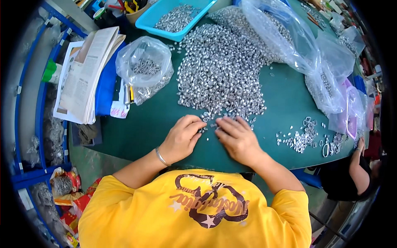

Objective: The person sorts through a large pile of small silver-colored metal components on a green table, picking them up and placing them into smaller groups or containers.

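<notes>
A large heap of small silvery metal pieces [219, 70], rounded and hollow-looking, covers the middle of the green table [157, 124]. At its near edge my left hand [180, 138] has its fingers curled together, the tips against a few pieces. Whatever is between those fingertips is too small to make out. My right hand [239, 140] lies just to the right, its fingers stretched out and slightly apart over the heap's front fringe. Some loose pieces show between the two hands.
A blue tray [144, 20] of metal bits stands behind the heap. Left of it are an open clear bag [144, 53] and stacked papers [84, 78]. Plastic bags [289, 37] lie at right, above a small pile of rings and bits [305, 138]. Another person's arm [359, 169] is at far right.
</notes>
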`<state>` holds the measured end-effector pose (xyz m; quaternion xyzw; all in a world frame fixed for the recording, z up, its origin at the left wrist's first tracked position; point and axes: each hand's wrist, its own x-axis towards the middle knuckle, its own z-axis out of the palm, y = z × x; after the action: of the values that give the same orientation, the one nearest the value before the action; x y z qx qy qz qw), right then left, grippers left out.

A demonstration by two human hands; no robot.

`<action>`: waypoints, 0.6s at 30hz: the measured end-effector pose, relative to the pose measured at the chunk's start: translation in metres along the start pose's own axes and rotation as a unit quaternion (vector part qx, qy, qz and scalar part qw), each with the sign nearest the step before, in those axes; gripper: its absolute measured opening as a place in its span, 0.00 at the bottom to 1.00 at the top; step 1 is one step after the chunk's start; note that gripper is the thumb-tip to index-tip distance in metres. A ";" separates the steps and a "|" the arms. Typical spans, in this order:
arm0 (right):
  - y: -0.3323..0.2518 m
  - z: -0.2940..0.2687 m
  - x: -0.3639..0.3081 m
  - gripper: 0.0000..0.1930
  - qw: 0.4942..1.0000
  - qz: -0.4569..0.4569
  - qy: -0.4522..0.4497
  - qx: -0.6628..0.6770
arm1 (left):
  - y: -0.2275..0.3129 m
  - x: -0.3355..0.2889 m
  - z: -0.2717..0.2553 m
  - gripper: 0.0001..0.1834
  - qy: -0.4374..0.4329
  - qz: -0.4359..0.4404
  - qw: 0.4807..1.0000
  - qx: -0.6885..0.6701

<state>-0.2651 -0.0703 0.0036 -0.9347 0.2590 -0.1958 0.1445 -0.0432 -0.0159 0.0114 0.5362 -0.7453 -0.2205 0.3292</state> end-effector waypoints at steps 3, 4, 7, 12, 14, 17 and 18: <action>-0.003 -0.004 -0.015 0.17 0.999 0.050 0.002 -0.018 | 0.003 -0.006 0.001 0.16 0.010 -0.018 1.000 0.000; -0.010 -0.008 -0.016 0.19 0.997 0.063 -0.019 -0.028 | 0.001 -0.008 0.004 0.15 -0.002 -0.008 1.000 0.001; -0.023 -0.004 -0.023 0.22 0.997 0.057 -0.048 -0.034 | 0.003 -0.006 0.008 0.11 -0.017 0.013 1.000 -0.017; -0.021 0.005 -0.009 0.17 0.999 0.028 0.027 0.023 | 0.000 0.010 0.014 0.09 0.082 -0.032 0.996 -0.012; -0.018 0.007 0.009 0.14 0.993 0.027 0.111 0.018 | -0.007 0.019 0.016 0.09 0.091 -0.010 0.995 0.034; -0.012 0.012 0.025 0.15 0.994 0.055 0.095 0.009 | -0.015 0.021 0.017 0.09 0.075 0.024 0.996 0.043; -0.010 0.015 0.029 0.16 0.992 0.041 0.116 -0.003 | -0.012 0.020 0.015 0.08 0.069 0.026 0.996 0.044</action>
<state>-0.2312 -0.0749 0.0028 -0.8947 0.3123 -0.2965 0.1185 -0.0507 -0.0391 -0.0020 0.5444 -0.7437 -0.1410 0.3614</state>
